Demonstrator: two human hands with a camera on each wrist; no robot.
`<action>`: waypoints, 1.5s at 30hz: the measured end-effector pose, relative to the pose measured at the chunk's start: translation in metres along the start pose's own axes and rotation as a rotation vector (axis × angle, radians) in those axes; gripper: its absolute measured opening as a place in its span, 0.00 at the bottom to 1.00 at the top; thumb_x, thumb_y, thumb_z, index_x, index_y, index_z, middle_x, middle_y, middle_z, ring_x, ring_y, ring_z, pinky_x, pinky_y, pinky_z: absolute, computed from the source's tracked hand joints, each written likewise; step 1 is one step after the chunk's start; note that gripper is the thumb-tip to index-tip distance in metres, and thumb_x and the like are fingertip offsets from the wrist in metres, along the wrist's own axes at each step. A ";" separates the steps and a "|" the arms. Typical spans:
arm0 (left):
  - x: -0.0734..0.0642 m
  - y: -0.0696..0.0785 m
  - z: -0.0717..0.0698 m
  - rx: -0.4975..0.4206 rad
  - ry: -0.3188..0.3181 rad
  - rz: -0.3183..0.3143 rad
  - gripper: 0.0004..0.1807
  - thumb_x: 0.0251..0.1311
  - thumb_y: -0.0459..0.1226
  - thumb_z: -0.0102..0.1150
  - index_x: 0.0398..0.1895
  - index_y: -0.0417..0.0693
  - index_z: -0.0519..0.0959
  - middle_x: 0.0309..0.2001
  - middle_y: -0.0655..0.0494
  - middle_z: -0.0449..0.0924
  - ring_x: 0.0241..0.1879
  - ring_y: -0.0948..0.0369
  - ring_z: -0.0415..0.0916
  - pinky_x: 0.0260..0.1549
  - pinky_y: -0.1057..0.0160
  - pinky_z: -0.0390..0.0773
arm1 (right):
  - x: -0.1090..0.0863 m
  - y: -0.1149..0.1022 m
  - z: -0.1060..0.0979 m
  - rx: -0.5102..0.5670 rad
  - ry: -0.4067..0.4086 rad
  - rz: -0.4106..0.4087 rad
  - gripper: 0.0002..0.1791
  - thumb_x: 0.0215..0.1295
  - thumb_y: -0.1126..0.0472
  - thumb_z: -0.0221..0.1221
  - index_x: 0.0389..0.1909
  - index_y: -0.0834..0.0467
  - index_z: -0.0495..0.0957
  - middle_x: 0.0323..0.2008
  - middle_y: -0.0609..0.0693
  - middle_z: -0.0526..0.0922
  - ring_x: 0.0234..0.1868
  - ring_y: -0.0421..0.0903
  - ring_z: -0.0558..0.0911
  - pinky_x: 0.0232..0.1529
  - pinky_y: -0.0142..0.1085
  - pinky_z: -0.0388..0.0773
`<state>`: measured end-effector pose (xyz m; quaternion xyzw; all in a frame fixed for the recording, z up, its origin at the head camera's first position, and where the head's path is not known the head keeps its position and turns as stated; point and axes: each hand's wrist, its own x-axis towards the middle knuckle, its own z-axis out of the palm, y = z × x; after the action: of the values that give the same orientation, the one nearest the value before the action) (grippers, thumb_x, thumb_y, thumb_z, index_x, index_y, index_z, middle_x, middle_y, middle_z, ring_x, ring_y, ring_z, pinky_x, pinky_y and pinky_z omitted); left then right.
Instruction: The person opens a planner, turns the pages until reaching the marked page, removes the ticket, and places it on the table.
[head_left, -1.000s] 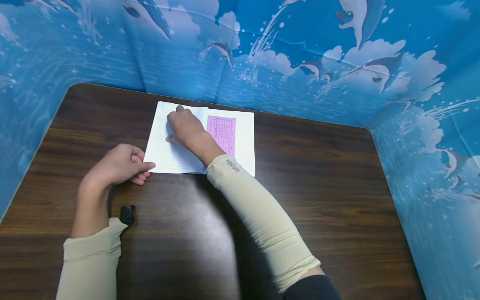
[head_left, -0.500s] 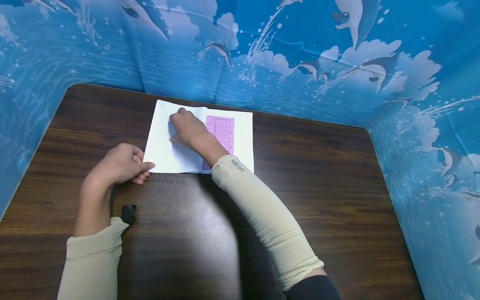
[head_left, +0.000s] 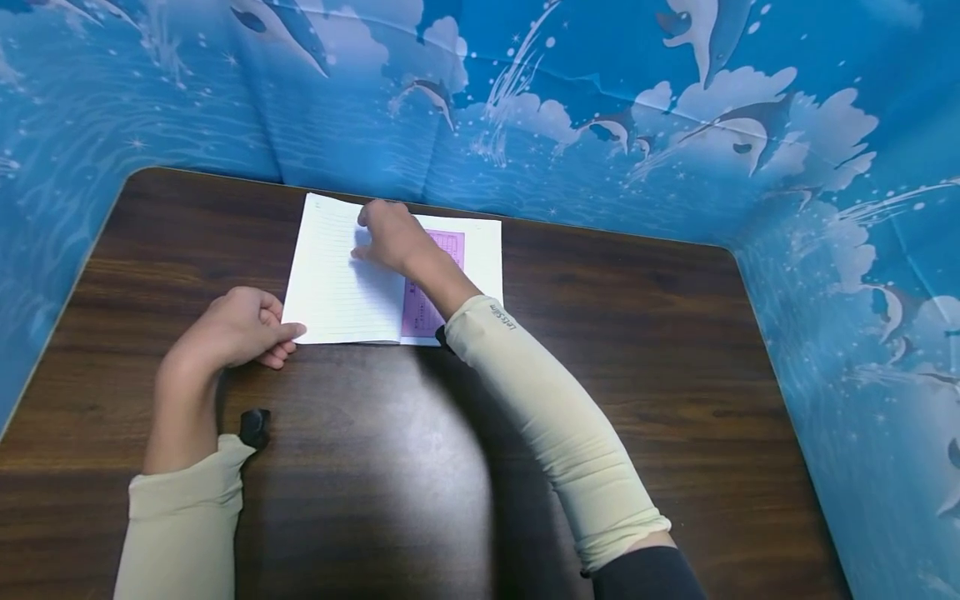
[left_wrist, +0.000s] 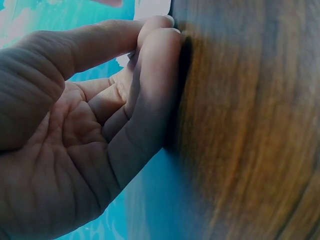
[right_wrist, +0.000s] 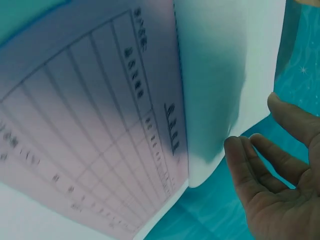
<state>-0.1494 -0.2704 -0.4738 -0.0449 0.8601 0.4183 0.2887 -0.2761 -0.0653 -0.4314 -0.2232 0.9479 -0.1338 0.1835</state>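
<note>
An open notebook (head_left: 330,283) lies near the table's back edge, with a lined page on its left side. On its right side lies a pink sheet (head_left: 423,312) printed with a table, partly hidden behind my right forearm. My left hand (head_left: 240,329) pinches the notebook's lower left corner, thumb on top and fingers beneath. Over the upper part of the left page is my right hand (head_left: 397,237). In the right wrist view, that hand's fingers (right_wrist: 237,165) are loosely bent near the page edge, thumb apart, with nothing gripped; whether they touch the paper I cannot tell.
The dark wooden table (head_left: 637,375) reaches to both sides and in front of the notebook. A blue curtain (head_left: 540,100) with dolphins hangs close behind the table and along its right side.
My right hand has slid up and to the right across the left page, toward the fold, uncovering more of the lined paper. My left hand keeps its hold on the notebook's corner.
</note>
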 end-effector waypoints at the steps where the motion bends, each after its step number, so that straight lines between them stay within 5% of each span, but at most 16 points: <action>1: 0.000 0.000 0.000 0.002 0.002 0.004 0.14 0.79 0.37 0.58 0.39 0.33 0.75 0.25 0.55 0.86 0.25 0.62 0.86 0.27 0.64 0.87 | 0.000 0.002 -0.001 0.005 0.003 0.004 0.32 0.74 0.52 0.69 0.73 0.59 0.75 0.74 0.51 0.79 0.75 0.46 0.77 0.74 0.34 0.76; 17: -0.001 -0.002 0.000 0.002 0.010 0.034 0.14 0.79 0.37 0.58 0.37 0.34 0.75 0.25 0.56 0.87 0.25 0.62 0.86 0.27 0.64 0.87 | -0.005 0.038 -0.020 0.030 -0.025 0.112 0.33 0.73 0.51 0.69 0.74 0.59 0.75 0.75 0.51 0.77 0.75 0.48 0.77 0.75 0.39 0.77; 20: -0.001 -0.002 -0.001 -0.003 0.008 0.031 0.14 0.79 0.37 0.58 0.37 0.33 0.75 0.25 0.56 0.87 0.25 0.62 0.86 0.27 0.64 0.88 | 0.014 0.060 -0.010 0.036 0.001 0.145 0.14 0.71 0.52 0.71 0.46 0.58 0.85 0.42 0.50 0.88 0.43 0.43 0.86 0.46 0.34 0.85; 22: 0.000 -0.002 -0.001 -0.007 0.003 0.026 0.14 0.79 0.37 0.58 0.37 0.33 0.75 0.25 0.56 0.87 0.25 0.62 0.86 0.27 0.64 0.88 | 0.019 0.072 -0.007 0.035 0.021 0.174 0.14 0.70 0.53 0.72 0.34 0.57 0.79 0.28 0.46 0.77 0.31 0.41 0.76 0.33 0.35 0.78; 24: 0.000 -0.002 -0.002 -0.011 0.001 0.021 0.13 0.79 0.36 0.58 0.38 0.33 0.75 0.25 0.56 0.87 0.25 0.62 0.86 0.27 0.64 0.88 | 0.018 0.081 -0.007 0.046 0.038 0.211 0.17 0.69 0.54 0.71 0.30 0.55 0.73 0.25 0.45 0.67 0.28 0.42 0.66 0.29 0.37 0.71; 32: 0.001 -0.003 -0.001 -0.007 -0.004 0.016 0.13 0.79 0.37 0.58 0.39 0.32 0.75 0.25 0.56 0.87 0.25 0.62 0.86 0.27 0.63 0.88 | -0.019 0.088 -0.020 0.102 0.075 0.359 0.16 0.71 0.53 0.71 0.40 0.58 0.74 0.32 0.48 0.70 0.35 0.45 0.71 0.36 0.36 0.72; 37: 0.001 -0.003 -0.002 -0.004 0.004 0.018 0.14 0.79 0.37 0.58 0.38 0.33 0.75 0.25 0.55 0.87 0.25 0.62 0.86 0.27 0.64 0.88 | -0.023 0.096 -0.017 0.127 0.080 0.385 0.19 0.72 0.54 0.70 0.32 0.56 0.70 0.28 0.47 0.65 0.33 0.44 0.69 0.34 0.34 0.68; 45: 0.002 -0.003 -0.001 -0.002 0.008 0.030 0.14 0.79 0.37 0.58 0.36 0.33 0.74 0.26 0.55 0.87 0.25 0.62 0.86 0.27 0.64 0.88 | -0.026 0.104 -0.013 0.229 0.104 0.385 0.16 0.71 0.56 0.72 0.50 0.62 0.86 0.46 0.55 0.88 0.44 0.48 0.79 0.48 0.39 0.80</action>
<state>-0.1499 -0.2727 -0.4767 -0.0339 0.8615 0.4231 0.2787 -0.2984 0.0391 -0.4473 -0.0088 0.9598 -0.2144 0.1807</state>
